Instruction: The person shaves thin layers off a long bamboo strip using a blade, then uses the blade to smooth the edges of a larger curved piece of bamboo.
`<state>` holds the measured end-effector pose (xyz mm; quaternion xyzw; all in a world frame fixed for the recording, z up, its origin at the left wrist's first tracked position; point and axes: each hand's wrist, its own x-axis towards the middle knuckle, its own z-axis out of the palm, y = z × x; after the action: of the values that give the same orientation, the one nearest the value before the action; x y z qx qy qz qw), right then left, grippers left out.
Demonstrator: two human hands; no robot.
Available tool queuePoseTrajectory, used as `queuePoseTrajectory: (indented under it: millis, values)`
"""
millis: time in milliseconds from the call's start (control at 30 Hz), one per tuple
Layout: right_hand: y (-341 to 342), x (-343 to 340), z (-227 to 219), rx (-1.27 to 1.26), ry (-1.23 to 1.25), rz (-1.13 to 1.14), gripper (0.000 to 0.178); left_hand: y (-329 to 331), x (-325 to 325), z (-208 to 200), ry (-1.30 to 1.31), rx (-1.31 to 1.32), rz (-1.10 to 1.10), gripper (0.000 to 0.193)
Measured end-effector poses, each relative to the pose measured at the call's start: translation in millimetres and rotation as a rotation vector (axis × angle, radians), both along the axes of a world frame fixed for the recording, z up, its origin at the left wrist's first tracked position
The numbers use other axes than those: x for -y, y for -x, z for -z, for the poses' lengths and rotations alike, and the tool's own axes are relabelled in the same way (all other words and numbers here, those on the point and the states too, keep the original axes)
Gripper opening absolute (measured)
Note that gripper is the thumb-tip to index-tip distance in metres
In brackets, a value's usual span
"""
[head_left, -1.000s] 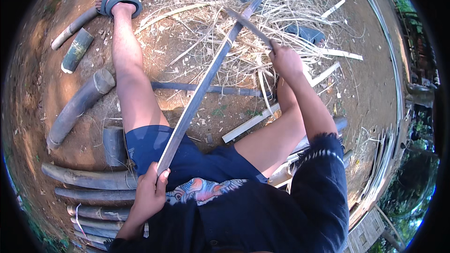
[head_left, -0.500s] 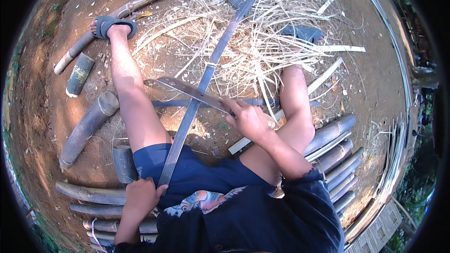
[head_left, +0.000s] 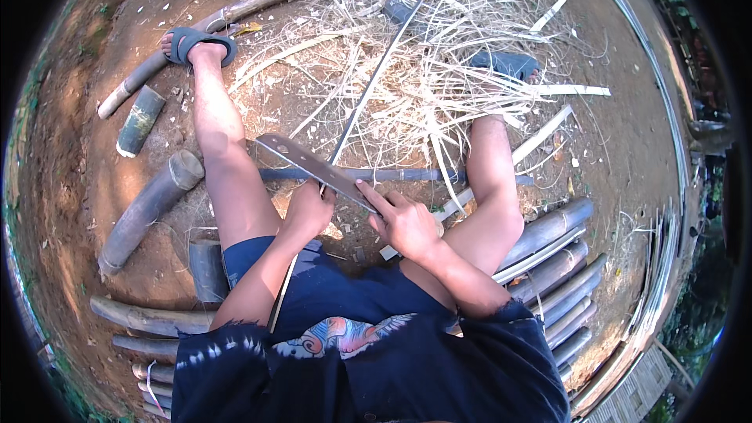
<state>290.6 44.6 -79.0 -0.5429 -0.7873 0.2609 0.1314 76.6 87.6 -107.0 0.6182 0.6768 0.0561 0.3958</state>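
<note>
My right hand (head_left: pixel 409 224) is closed round the handle end of a large broad-bladed knife (head_left: pixel 305 161), with a finger along the blade. Its dark blade slants up and left above a long bamboo strip (head_left: pixel 377 70). That strip is seen edge-on, its far end over the pile of shavings and its lower end by my waist. My left hand (head_left: pixel 310 210) grips it just below the blade. Whether the edge touches the bamboo I cannot make out. Beneath both hands another dark bamboo strip (head_left: pixel 423 175) lies crosswise on the ground between my legs.
Thin pale bamboo shavings (head_left: pixel 439 55) are heaped ahead, partly round my right foot. Thick bamboo pieces (head_left: pixel 149 211) and a short section (head_left: pixel 141 121) lie on the left. Bamboo poles (head_left: pixel 560 282) run out beneath me on both sides. Long strips (head_left: pixel 662 266) lie at the far right.
My left hand has moved from the strip's lower end up to near the knife. The strip has turned from its flat face onto its edge. The knife has shifted slightly.
</note>
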Motion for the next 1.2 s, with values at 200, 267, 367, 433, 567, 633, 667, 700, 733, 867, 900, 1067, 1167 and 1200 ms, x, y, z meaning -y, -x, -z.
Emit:
queuePoseTrajectory:
  millis: [200,267,367,433,567,633,667,700,733,867,900,1067,1167,1200]
  values:
    - [-17.6,-14.2,4.4,0.121,-0.189,-0.078,0.084,10.8,35.3,-61.2,-0.219,-0.078,0.11,0.022]
    - [-37.2,-39.6,21.1,0.18,-0.126,0.005,0.083,12.5,50.2,-80.9,-0.056,-0.149,0.047,0.026]
    - [-35.1,-42.5,17.0,0.193,-0.073,-0.065,0.079,27.1,65.7,-80.2,-0.099,-0.114,0.073,0.03]
    - [-14.6,-23.5,-6.8,0.144,-0.053,-0.22,0.078,27.6,70.6,-78.6,-0.1,-0.165,0.083,0.03]
    - [-38.5,-46.1,28.1,0.229,-0.278,-0.211,0.077,39.9,93.2,-105.2,0.032,-0.095,-0.02,0.03]
    - [-63.7,-76.5,48.8,0.246,-0.043,0.11,0.062,55.9,111.4,-121.7,0.14,-0.098,-0.053,0.03]
    - [-70.3,-77.0,55.7,0.247,-0.061,0.124,0.062,61.7,118.4,-122.9,0.136,-0.097,-0.042,0.029]
    - [-72.8,-80.6,58.1,0.249,-0.089,0.131,0.061,65.1,123.1,-121.3,0.123,-0.093,-0.04,0.029]
    - [-62.1,-76.0,49.2,0.189,-0.131,0.066,0.064,61.9,127.2,-119.8,0.113,-0.09,-0.055,0.029]
    - [-39.4,-62.1,30.2,0.243,-0.363,-0.272,0.072,61.2,132.4,-123.2,0.104,-0.048,-0.13,0.027]
    - [-47.2,-68.8,32.7,0.253,-0.346,-0.224,0.071,66.0,141.7,-130.9,0.099,-0.049,-0.123,0.026]
    - [-102.8,-133.6,42.9,0.259,-0.278,0.077,0.063,88.1,168.6,-166.8,0.113,-0.04,-0.168,0.021]
    - [-56.5,-109.7,9.4,0.228,-0.317,-0.037,0.068,94.6,183.0,-147.2,0.08,-0.075,-0.141,0.019]
    - [-47.9,-100.7,3.9,0.234,-0.43,-0.163,0.066,86.2,179.8,-152.5,0.057,-0.041,-0.138,0.017]
